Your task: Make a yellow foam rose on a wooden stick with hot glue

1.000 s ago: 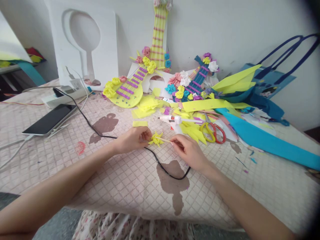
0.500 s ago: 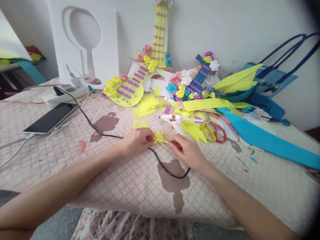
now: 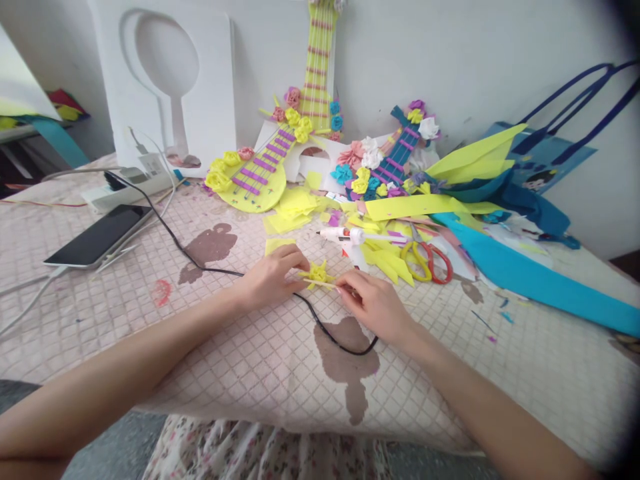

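My left hand is curled over the tablecloth, its fingertips right at the left points of a spiky yellow paper flower; I cannot tell whether they pinch it. The flower is between my two hands, its points spreading all round, so no single long axis shows in it. A thin pale stick runs across the near side of the flower, its long axis nearly crosswise to me: the tip points left toward my left fingers, and the other end slants slightly nearer me into my right hand, whose thumb and fingers are pinched together on it. As for edges, the phone lies well off to the left, a yellow paper square just behind my left fingers, and a black cord loops below both hands, with cloth reaching from there to the table's front edge. Beyond the flower lies the glue gun, then the scissors, and farther right the long blue strip.
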Available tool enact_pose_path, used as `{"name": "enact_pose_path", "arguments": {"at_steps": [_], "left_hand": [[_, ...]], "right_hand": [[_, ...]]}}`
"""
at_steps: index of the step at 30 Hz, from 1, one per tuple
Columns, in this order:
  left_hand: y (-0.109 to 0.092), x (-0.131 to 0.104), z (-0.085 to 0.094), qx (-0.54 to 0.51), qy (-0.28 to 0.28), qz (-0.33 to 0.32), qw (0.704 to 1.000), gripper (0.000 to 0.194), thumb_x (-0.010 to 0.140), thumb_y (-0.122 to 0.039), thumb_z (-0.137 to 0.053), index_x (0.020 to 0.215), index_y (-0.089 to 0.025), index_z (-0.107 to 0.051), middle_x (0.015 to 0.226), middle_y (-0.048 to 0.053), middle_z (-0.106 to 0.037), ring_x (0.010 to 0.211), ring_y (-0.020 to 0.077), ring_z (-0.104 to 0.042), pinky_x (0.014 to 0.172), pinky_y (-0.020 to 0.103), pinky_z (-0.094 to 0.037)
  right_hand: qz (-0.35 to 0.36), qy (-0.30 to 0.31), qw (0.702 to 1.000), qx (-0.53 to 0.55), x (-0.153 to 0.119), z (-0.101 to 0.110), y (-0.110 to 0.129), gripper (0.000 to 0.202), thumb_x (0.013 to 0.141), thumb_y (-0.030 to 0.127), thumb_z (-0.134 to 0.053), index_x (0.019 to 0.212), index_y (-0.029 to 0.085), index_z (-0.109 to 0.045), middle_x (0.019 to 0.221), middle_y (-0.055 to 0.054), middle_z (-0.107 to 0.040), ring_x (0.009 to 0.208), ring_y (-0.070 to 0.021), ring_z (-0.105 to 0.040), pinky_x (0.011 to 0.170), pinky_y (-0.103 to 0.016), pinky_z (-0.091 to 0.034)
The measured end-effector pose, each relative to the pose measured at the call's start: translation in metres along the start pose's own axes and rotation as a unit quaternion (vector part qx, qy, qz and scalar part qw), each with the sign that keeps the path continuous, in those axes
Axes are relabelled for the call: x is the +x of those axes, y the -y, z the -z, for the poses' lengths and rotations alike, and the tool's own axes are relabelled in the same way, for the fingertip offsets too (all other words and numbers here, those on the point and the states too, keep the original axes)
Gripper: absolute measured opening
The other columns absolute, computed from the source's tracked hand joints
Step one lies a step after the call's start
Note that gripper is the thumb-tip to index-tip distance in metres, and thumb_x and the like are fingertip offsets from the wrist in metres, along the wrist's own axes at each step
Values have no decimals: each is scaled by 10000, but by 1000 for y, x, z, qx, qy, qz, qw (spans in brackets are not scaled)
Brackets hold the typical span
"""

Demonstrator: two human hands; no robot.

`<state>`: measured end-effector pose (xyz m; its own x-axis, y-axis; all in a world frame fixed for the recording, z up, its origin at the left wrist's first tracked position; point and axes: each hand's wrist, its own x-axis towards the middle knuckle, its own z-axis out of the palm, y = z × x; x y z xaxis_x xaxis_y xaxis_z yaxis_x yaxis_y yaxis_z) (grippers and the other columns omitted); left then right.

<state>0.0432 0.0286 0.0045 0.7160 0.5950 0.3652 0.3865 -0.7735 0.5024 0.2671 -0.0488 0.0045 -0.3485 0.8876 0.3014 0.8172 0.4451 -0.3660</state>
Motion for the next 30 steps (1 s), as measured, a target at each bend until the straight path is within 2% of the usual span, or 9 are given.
{"name": "enact_pose_path", "arguments": {"at_steps": [4, 9, 16, 21, 24, 27, 30], "left_hand": [[3, 0, -3, 15, -9, 8, 1000, 129, 787, -169, -577, 915, -177, -561, 975, 57, -560, 947, 189, -539, 838, 319, -454], [6, 0, -7, 12, 3, 68, 998, 158, 759, -91, -532, 888, -179, -556, 882, 20, -596, 828, 154, -572, 739, 273, -458], [5, 0, -11, 6, 5, 87, 996, 122, 762, -105, -526, 846, -179, -575, 824, 11, -621, 740, 134, -581, 679, 251, -462], [5, -1, -12, 9, 0, 88, 996, 149, 750, -84, -522, 855, -174, -579, 828, 15, -625, 727, 129, -579, 681, 250, -470], [4, -1, -12, 6, -10, 81, 997, 136, 751, -81, -534, 841, -173, -579, 815, 10, -624, 722, 126, -578, 677, 248, -471], [2, -1, -12, 12, -22, 64, 998, 114, 760, -90, -547, 833, -172, -580, 797, 4, -622, 723, 125, -578, 672, 245, -468], [2, -2, -12, 23, -25, 46, 998, 103, 771, -90, -545, 826, -171, -576, 787, 1, -617, 724, 122, -576, 672, 243, -461]], "right_hand": [[8, 0, 1000, -23, -1, -2, 2, 121, 904, 227, -435, 905, 219, -555, 868, -19, -640, 730, -142, -594, 643, -266, -429], [17, 1, 998, -67, -1, 0, 7, 169, 925, 231, -400, 900, 207, -565, 875, -33, -646, 738, -151, -599, 624, -267, -413], [22, 24, 993, -114, -1, 8, 5, 188, 932, 239, -392, 942, 207, -577, 916, -46, -652, 790, -172, -612, 630, -282, -412], [31, 10, 994, -108, -1, 8, 5, 215, 942, 247, -377, 947, 201, -588, 920, -42, -649, 795, -156, -606, 637, -272, -405], [35, 25, 989, -142, -2, 7, 4, 200, 935, 247, -402, 942, 205, -598, 888, -32, -642, 783, -155, -601, 611, -267, -389], [30, 37, 984, -170, -2, 7, 3, 174, 924, 244, -433, 915, 203, -602, 843, -19, -632, 755, -153, -597, 590, -265, -374], [35, 22, 986, -160, -2, 8, 4, 173, 924, 237, -433, 919, 198, -601, 864, -17, -629, 755, -143, -593, 592, -260, -371]]}}
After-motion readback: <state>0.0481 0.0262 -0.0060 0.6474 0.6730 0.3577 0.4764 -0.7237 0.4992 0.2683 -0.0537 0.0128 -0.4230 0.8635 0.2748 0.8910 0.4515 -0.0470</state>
